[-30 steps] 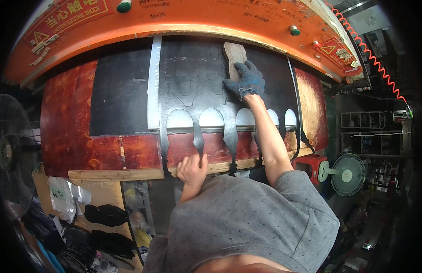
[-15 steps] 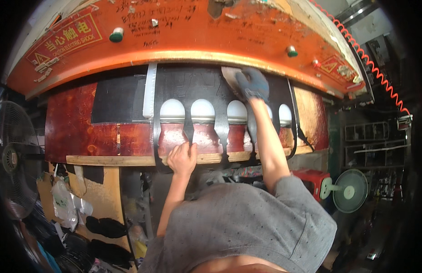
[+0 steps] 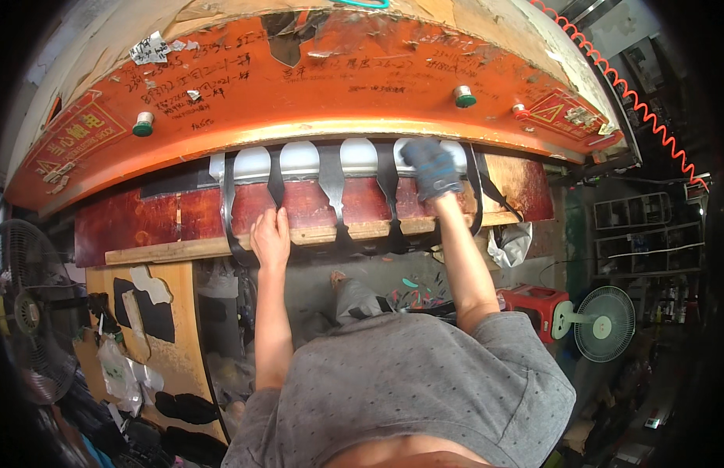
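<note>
A black sheet with several narrow strips (image 3: 331, 183) lies over a reddish-brown board (image 3: 198, 214), its strips reaching past the front edge. Rounded white shapes (image 3: 299, 158) show in the gaps between them. My left hand (image 3: 271, 238), bare, is at the board's front edge with its fingers closed on the tip of one black strip (image 3: 275, 183). My right hand (image 3: 431, 168), in a dark blue-grey glove, is over the white shapes at the right, close under the orange beam. Its fingers are smeared by motion, and anything beneath them is hidden.
An orange machine beam (image 3: 323, 86) with green-and-white knobs spans the far side. A wooden rail (image 3: 167, 251) edges the board. Fans stand at the left (image 3: 26, 312) and right (image 3: 604, 324), the latter near a red stool (image 3: 537, 308). A side table (image 3: 175, 288) holds dark pieces.
The view has shifted, and the beam now covers the sheet's far part. My right hand has come nearer to the white shapes; the brownish flat piece at its fingers is out of sight.
</note>
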Action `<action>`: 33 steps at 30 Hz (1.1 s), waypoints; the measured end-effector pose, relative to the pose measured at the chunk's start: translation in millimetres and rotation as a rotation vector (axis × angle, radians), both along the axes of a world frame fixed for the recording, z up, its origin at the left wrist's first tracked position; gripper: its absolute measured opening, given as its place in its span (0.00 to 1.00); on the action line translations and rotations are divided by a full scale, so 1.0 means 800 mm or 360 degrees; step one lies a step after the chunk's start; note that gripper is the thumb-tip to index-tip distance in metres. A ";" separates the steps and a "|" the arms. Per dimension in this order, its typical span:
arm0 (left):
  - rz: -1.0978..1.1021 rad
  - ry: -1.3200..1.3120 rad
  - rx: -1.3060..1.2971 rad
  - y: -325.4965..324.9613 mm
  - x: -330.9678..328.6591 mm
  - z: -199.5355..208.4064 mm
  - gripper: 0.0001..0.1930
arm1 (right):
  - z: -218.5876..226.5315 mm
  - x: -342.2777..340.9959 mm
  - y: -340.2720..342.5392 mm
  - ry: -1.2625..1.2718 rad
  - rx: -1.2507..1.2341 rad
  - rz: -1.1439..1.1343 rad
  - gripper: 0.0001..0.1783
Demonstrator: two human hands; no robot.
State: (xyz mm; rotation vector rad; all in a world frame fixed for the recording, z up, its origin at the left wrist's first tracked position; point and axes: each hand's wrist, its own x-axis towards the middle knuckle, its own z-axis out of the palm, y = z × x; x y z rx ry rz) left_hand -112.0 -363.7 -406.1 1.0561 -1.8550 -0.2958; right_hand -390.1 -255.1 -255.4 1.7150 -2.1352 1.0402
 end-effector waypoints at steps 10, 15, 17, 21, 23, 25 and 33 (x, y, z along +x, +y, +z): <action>-0.0086 0.0069 0.0163 -0.002 0.013 0.005 0.14 | -0.044 0.039 -0.077 0.0352 0.0008 -0.0262 0.25; -0.0017 0.0015 0.0261 -0.006 0.025 -0.002 0.12 | -0.045 0.033 -0.169 0.0208 0.0145 -0.0337 0.36; 0.0010 -0.0042 0.0211 -0.009 0.029 -0.007 0.12 | -0.053 0.036 -0.202 0.0177 0.0198 -0.0315 0.41; 0.0106 -0.0182 0.0172 -0.011 0.026 -0.016 0.12 | -0.071 0.049 -0.261 0.0222 0.0479 -0.0428 0.50; 0.0120 -0.0287 0.0205 -0.013 0.022 -0.021 0.12 | -0.073 0.048 -0.290 0.0128 0.0695 -0.0421 0.53; 0.0092 -0.0282 0.0221 -0.017 0.020 -0.027 0.10 | -0.078 0.047 -0.313 0.0140 0.0760 -0.0490 0.53; 0.0090 -0.0333 0.0194 -0.043 0.011 -0.042 0.11 | -0.122 0.038 -0.356 -0.0015 0.0395 -0.0349 0.36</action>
